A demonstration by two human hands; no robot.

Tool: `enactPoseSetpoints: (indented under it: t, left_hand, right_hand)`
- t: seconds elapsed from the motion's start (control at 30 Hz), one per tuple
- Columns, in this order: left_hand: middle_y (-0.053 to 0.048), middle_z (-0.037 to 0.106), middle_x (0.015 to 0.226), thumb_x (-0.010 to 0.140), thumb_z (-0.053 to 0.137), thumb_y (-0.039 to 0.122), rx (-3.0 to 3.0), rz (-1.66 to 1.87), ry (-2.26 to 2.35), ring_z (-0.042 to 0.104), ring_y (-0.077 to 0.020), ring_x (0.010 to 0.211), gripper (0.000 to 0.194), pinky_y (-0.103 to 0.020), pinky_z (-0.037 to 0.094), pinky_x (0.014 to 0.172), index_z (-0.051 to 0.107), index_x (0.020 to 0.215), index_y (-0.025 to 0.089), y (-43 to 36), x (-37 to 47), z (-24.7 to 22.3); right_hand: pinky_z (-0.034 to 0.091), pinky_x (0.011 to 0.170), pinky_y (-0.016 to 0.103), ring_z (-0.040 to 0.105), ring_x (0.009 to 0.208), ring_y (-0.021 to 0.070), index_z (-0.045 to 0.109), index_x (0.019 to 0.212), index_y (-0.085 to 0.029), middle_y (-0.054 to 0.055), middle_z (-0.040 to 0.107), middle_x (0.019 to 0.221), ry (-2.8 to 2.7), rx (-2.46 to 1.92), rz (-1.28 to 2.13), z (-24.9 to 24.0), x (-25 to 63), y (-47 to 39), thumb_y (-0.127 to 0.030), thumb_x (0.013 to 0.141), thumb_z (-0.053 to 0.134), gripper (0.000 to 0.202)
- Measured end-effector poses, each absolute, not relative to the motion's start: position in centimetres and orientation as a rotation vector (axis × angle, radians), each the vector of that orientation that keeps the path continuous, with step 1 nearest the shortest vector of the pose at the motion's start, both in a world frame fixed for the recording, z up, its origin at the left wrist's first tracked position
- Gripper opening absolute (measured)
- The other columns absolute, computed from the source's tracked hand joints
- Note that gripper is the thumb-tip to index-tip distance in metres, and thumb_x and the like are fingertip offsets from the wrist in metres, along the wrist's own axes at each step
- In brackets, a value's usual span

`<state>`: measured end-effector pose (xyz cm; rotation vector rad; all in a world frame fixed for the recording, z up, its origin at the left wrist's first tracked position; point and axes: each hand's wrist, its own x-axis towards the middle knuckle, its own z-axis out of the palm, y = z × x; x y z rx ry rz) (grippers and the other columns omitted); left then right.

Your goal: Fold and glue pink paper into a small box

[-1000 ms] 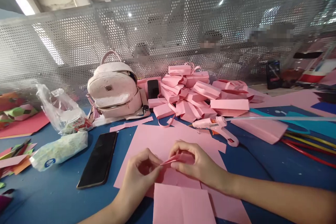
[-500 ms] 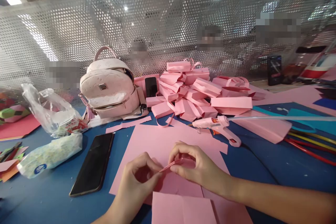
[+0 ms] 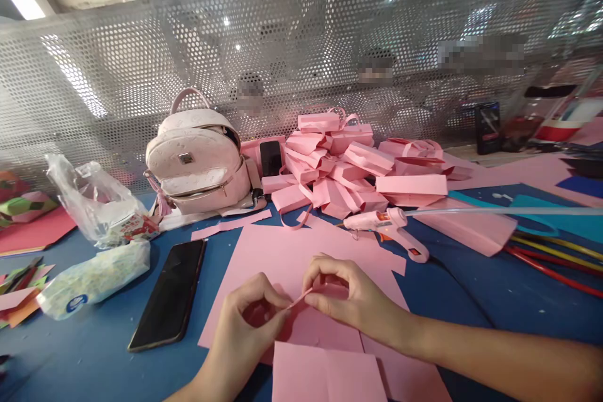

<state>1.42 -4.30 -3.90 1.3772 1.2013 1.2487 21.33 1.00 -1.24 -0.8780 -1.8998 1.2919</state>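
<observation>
Between my two hands is a narrow pink paper strip (image 3: 300,297), pinched near each end over a large pink paper sheet (image 3: 264,251). My left hand (image 3: 249,320) grips it with thumb and forefinger. My right hand (image 3: 342,295) holds the other end, its fingers curled and hiding part of the strip. Just below the hands lies a folded pink paper piece (image 3: 327,374), close to my body. A pink glue gun (image 3: 391,226) rests beyond my right hand, a clear glue stick poking out of its back.
A heap of folded pink paper pieces (image 3: 334,166) stands at the back beside a pale backpack (image 3: 198,160). To the left lie a black phone (image 3: 167,295), a tissue pack (image 3: 97,276) and a plastic bag (image 3: 87,198). The glue gun's cord (image 3: 464,292) runs right.
Both hands keep their pinch on the strip, which now looks thinner and more edge-on. The view has shifted slightly; the other things stay put.
</observation>
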Motion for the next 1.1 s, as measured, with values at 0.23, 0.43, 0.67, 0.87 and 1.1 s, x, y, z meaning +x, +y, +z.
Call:
enactPoseSetpoints:
  t: [0.23,0.43,0.67,0.87,1.1]
  left_hand:
    - [-0.001,0.061,0.069,0.078,0.079,0.026,1.355,1.248,1.187,0.058,-0.0118,0.064,0.021,-0.019,0.047,0.058,0.067,0.065,0.016,-4.4,1.5,-3.7]
    - [0.000,0.061,0.069,0.077,0.080,0.025,1.335,1.257,1.182,0.058,-0.0116,0.064,0.021,-0.019,0.047,0.058,0.066,0.064,0.016,-4.4,1.6,-3.5]
    - [0.000,0.061,0.068,0.080,0.078,0.030,1.335,1.224,1.164,0.056,-0.0106,0.062,0.021,-0.019,0.044,0.057,0.067,0.069,0.016,-4.3,1.4,-3.8]
    - [0.000,0.062,0.065,0.082,0.077,0.032,1.318,1.196,1.171,0.054,-0.0098,0.058,0.023,-0.019,0.042,0.055,0.066,0.070,0.015,-4.5,1.7,-2.9]
    - [-0.003,0.065,0.074,0.083,0.075,0.032,1.394,1.188,1.180,0.058,-0.0126,0.066,0.022,-0.023,0.044,0.061,0.067,0.072,0.016,-4.4,1.6,-3.0]
  right_hand:
    - [0.046,0.078,0.033,0.059,0.082,0.0183,0.066,0.077,-0.021,0.000,0.064,0.082,-1.903,-0.863,1.294,-1.5,21.4,1.1,-0.025,0.080,0.067,0.005]
    - [0.046,0.078,0.033,0.059,0.082,0.0183,0.065,0.076,-0.021,0.000,0.063,0.083,-1.900,-0.871,1.302,-1.3,21.4,1.0,-0.025,0.080,0.067,0.006]
    - [0.045,0.076,0.032,0.058,0.081,0.0180,0.065,0.077,-0.021,0.000,0.063,0.082,-1.917,-0.869,1.287,-1.3,21.3,1.0,-0.024,0.080,0.066,0.005]
    - [0.043,0.075,0.032,0.056,0.078,0.0180,0.063,0.076,-0.020,0.000,0.061,0.080,-1.922,-0.880,1.264,-1.5,21.2,1.0,-0.029,0.081,0.069,0.012]
    - [0.042,0.075,0.032,0.055,0.080,0.0186,0.062,0.074,-0.020,0.000,0.060,0.080,-1.943,-0.849,1.236,-1.6,21.1,0.9,-0.023,0.080,0.070,0.010]
